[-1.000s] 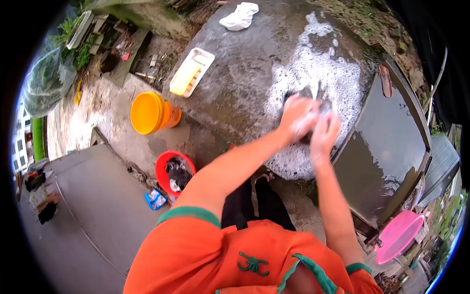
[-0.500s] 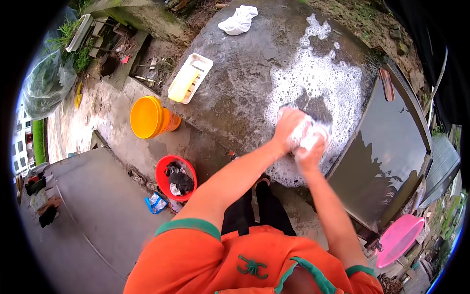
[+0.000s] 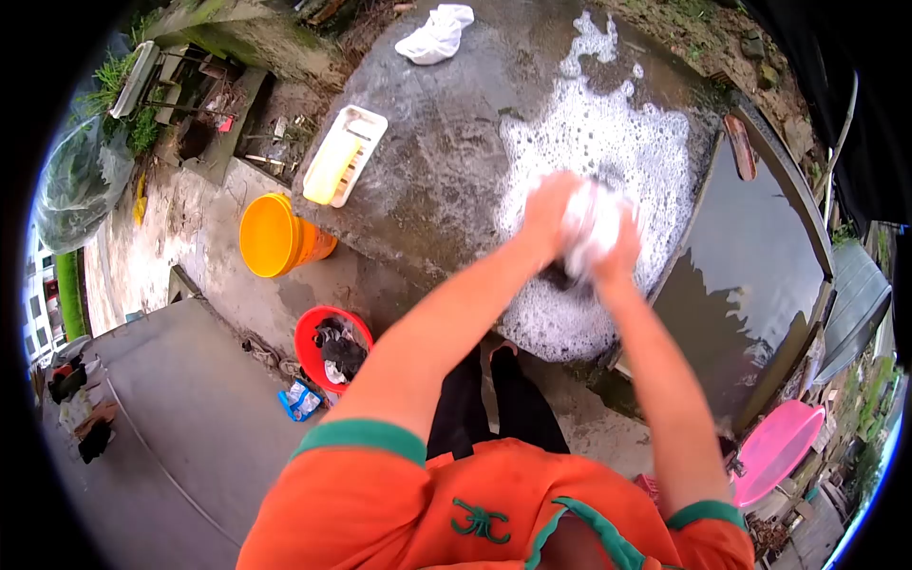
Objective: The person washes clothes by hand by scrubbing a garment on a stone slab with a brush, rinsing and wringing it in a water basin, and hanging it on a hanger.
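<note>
Below the wet concrete slab (image 3: 437, 161) we have a red bucket (image 3: 306, 347) holding dark and white cloth (image 3: 342, 353) and a yellow bucket (image 3: 313, 245); on top, a white tray (image 3: 376, 128) carries a yellow block (image 3: 332, 173). Our left hand (image 3: 549, 207) and right hand (image 3: 619, 249) grip a foamy bundle (image 3: 591, 223) between them, whitish and blurred, over spread suds (image 3: 617, 133). Murky water (image 3: 750, 256) lies to our right, outdoors, with earth (image 3: 684, 38) beyond the slab.
</note>
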